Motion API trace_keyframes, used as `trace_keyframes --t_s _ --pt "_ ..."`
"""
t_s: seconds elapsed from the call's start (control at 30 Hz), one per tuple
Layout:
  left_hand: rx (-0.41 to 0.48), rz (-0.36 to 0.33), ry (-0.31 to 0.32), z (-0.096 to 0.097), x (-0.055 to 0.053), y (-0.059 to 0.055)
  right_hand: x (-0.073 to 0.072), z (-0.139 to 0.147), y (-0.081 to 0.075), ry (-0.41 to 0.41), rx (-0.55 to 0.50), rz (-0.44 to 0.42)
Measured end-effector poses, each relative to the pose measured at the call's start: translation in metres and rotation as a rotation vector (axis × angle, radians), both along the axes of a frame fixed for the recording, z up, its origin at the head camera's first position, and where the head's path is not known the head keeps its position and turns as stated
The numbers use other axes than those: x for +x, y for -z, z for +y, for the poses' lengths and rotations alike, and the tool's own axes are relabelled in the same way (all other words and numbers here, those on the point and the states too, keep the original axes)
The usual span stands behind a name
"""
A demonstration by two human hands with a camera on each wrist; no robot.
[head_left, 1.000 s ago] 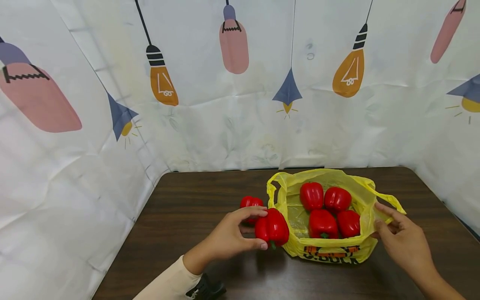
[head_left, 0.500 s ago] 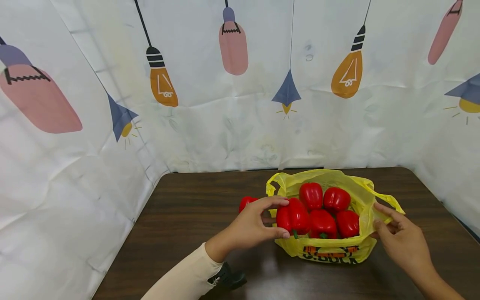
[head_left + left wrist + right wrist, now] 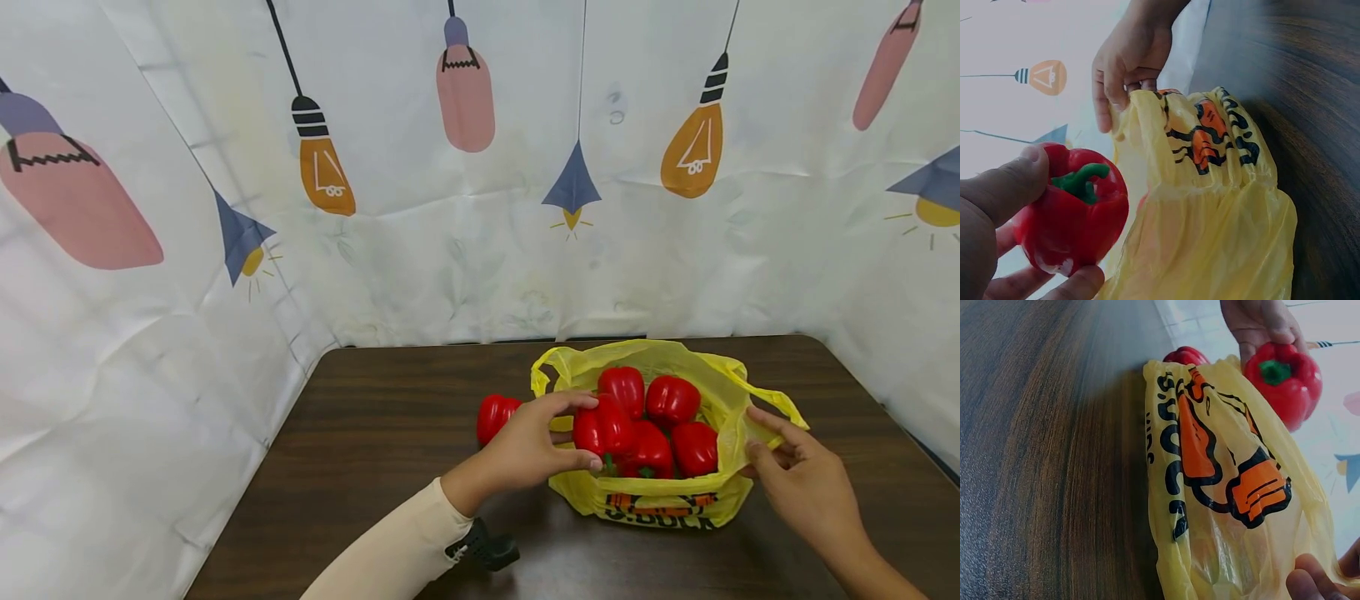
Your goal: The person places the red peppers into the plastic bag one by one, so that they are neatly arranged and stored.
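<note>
My left hand [image 3: 536, 446] grips a red bell pepper [image 3: 602, 429] with a green stem, thumb on one side and fingers on the other. It holds the pepper over the left part of the mouth of a yellow plastic bag [image 3: 660, 502]. In the left wrist view the held pepper [image 3: 1079, 219] shows whole, beside the bag's wall. My right hand [image 3: 806, 483] pinches the bag's right rim by the handle, keeping the mouth spread. Several red bell peppers [image 3: 672, 400] lie inside the bag. The right wrist view shows the printed bag front [image 3: 1222, 469].
Another red bell pepper [image 3: 495, 417] lies on the dark wooden table [image 3: 390, 417] left of the bag, partly behind my left hand. A white curtain [image 3: 420, 258] printed with lamps hangs behind and beside the table.
My left hand has carried its pepper rightward, from beside the bag to over its mouth. The right hand has kept its hold on the rim.
</note>
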State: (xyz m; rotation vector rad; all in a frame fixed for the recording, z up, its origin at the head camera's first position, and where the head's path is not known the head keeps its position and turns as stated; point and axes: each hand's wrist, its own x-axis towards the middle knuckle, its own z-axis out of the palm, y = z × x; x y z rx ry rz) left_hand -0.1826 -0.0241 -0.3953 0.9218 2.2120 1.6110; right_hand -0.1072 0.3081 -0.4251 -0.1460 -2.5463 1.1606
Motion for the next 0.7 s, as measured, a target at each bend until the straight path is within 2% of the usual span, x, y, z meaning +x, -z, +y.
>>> trace_keyframes --t_s 0.33,0.57,0.7 --pt "-0.109 0.055 -0.017 0.0018 -0.0011 0.0036 -0.0008 0.0016 0.0016 -0.001 -0.003 0.010" --pt "-0.239 0.189 -0.063 0.0038 -0.0027 0.0053 -0.0008 0.0015 0.0026 -0.002 -0.002 0.018" --pt "-0.273 0.214 -0.096 0.0062 -0.0037 0.0061 -0.0008 0.0016 0.0027 -0.002 -0.003 0.018"
